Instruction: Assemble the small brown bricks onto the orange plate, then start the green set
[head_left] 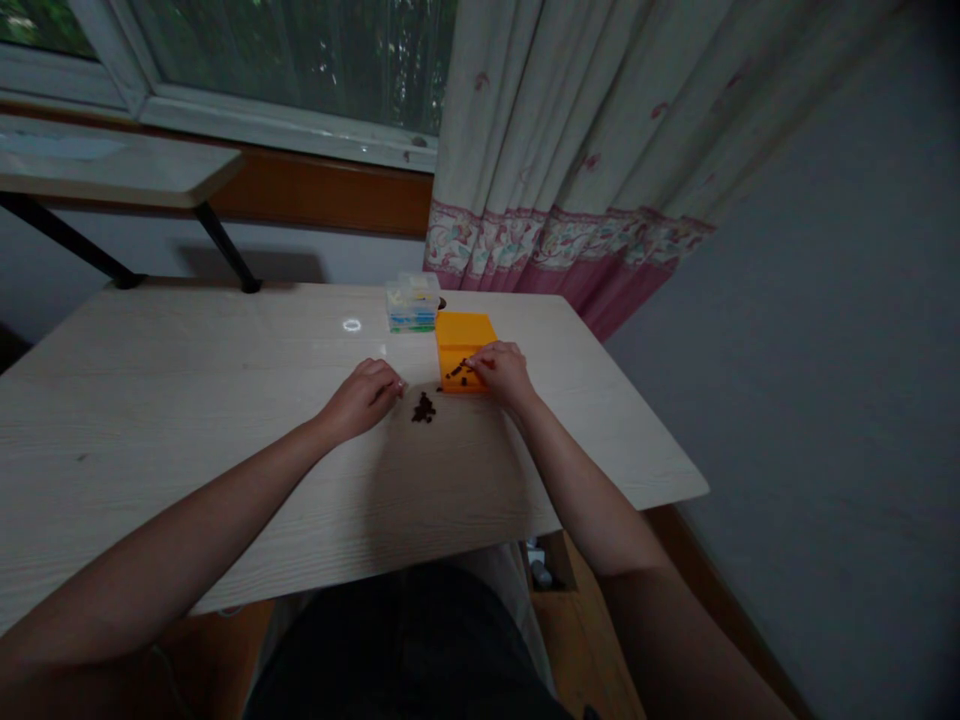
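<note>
My right hand (504, 372) reaches over the front of an orange plastic box (466, 328), fingertips pinched together. Small dark brown pieces (454, 371) lie in the box's open front part, right by those fingertips. Whether one is between the fingers is too small to make out. My left hand (369, 397) rests near the tabletop with its fingers curled in; anything inside them is hidden. Just to the right of it, a little heap of dark brown pieces (424, 408) lies on the table, in front of the box.
A stack of clear plastic cases (412, 302) with blue and green contents stands behind the box on the pale wooden table (247, 400). A raised shelf (135, 165) on black legs is at the back left. Curtains (555, 160) and a wall (787, 300) border the right.
</note>
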